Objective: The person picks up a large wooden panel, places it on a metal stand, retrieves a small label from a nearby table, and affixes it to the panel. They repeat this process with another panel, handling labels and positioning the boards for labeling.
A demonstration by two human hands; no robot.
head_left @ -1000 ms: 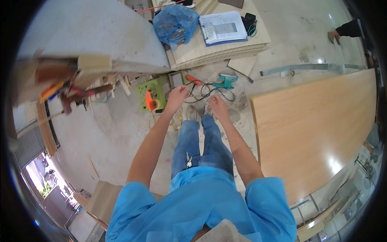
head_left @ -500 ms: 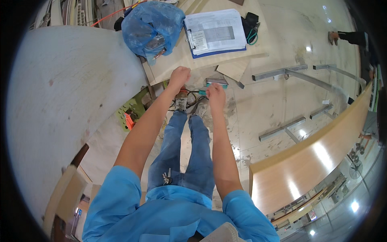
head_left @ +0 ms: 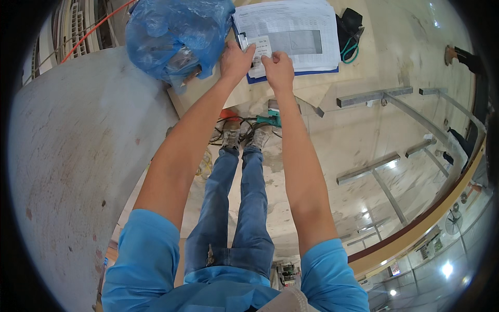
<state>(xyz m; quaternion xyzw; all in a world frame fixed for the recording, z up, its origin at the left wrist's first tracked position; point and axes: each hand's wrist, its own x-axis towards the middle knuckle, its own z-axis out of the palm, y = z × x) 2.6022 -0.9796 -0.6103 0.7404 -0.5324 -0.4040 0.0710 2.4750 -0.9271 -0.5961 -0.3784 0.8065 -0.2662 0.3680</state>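
Observation:
A blue clipboard (head_left: 322, 72) with a thick stack of printed papers (head_left: 301, 18) lies on the board in front of me. My left hand (head_left: 237, 61) is at its left edge by the metal clip (head_left: 243, 40), thumb and forefinger apart. The left thumb touches the side of a small white label sheet (head_left: 261, 46) on top of the papers. My right hand (head_left: 279, 70) pinches the lower right corner of that sheet between thumb and fingers. The undersides of both hands are hidden.
A blue plastic bag (head_left: 174, 36) sits left of the papers; a black pouch and green-handled scissors (head_left: 350, 48) lie right. A green power tool (head_left: 270, 119) and cables are by my feet. Metal frames (head_left: 374, 96) stand right. Another person's hand (head_left: 451, 54) shows far right.
Both hands have moved forward from above my feet onto the clipboard. My right hand has pinched the label sheet's corner. The bag and papers now appear nearer and larger.

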